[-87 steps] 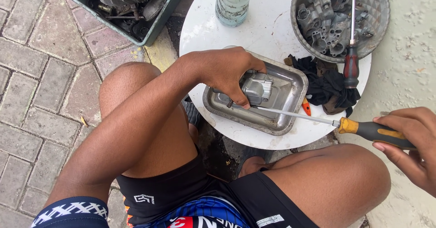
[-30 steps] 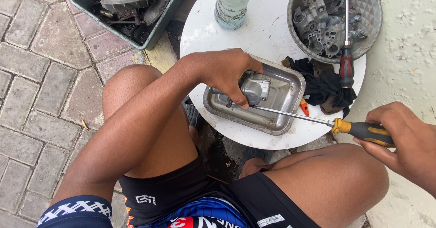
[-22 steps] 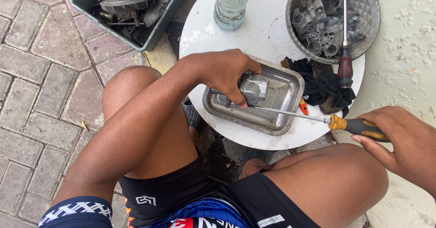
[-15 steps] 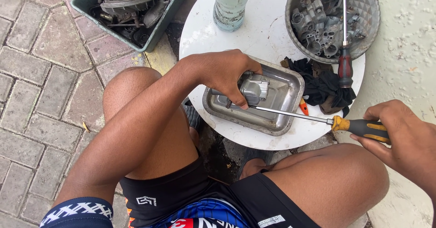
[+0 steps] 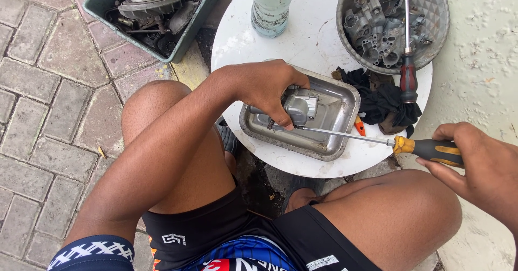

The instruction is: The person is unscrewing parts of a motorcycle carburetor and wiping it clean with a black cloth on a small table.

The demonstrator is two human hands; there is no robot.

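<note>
Grey cast-metal engine part (image 5: 300,108), blocky and dull silver, sits in a shallow rectangular stainless-steel tray (image 5: 345,95) at the centre of the frame, on a round white table top (image 5: 307,39). The left hand (image 5: 264,87) lies over the part's left side, fingers curled down and clamped on it, thumb pressed near its lower edge. The right hand (image 5: 475,163), at the right edge of the frame, is wrapped tight around the black-and-yellow handle of a long-shafted screwdriver (image 5: 377,140); the thin steel shaft runs leftward across the tray rim, and its tip meets the lower edge of the part just under the left thumb.

Compared with the pictures of the last few seconds, little has shifted: the left hand keeps the same hold on the part, and the tip stays at the same spot. Only the right hand has changed, its fingers wrapped differently around the handle and the handle slightly moved, which looks like turning at a fastener, though the fastener itself is hidden.

In the upper right, a round grey metal bowl (image 5: 431,12) holds more cast parts, with a red-handled screwdriver (image 5: 408,77) leaning from it onto a crumpled black rag (image 5: 383,101). A pale green bottle (image 5: 272,7) stands at the top, and a green plastic bin (image 5: 199,28) of engine pieces sits on the brick paving in the upper left.
</note>
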